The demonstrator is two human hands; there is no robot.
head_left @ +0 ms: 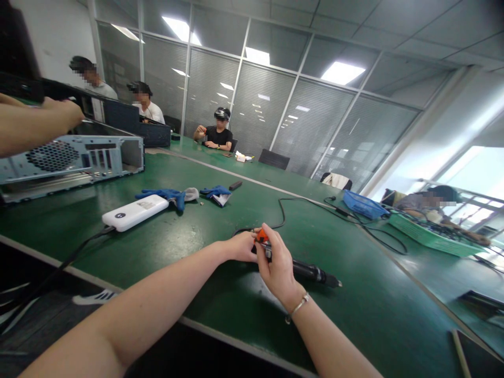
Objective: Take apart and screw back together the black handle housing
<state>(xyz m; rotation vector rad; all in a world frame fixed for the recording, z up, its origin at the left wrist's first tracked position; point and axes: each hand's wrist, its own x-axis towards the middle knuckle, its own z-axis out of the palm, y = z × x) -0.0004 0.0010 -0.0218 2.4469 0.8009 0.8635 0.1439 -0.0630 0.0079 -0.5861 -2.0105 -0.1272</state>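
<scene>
My two hands meet above the green table, near the middle of the view. My right hand (277, 262), with a bracelet at its wrist, closes its fingers around a small orange-and-black object (262, 235), whose kind I cannot make out. My left hand (243, 247) is closed against the same spot; what its fingers grip is hidden. Below and to the right of my fingers lies a black corded electric screwdriver (313, 272), its metal tip pointing right. Its rear part is covered by my hands.
Blue gloves (173, 196) and a white power box (135, 212) with a cord lie to the left. Another person's arm (39, 126) reaches over an open computer case (79, 157). A black cable (299, 199) runs toward a blue basket (364, 205) and a green basket (433, 236).
</scene>
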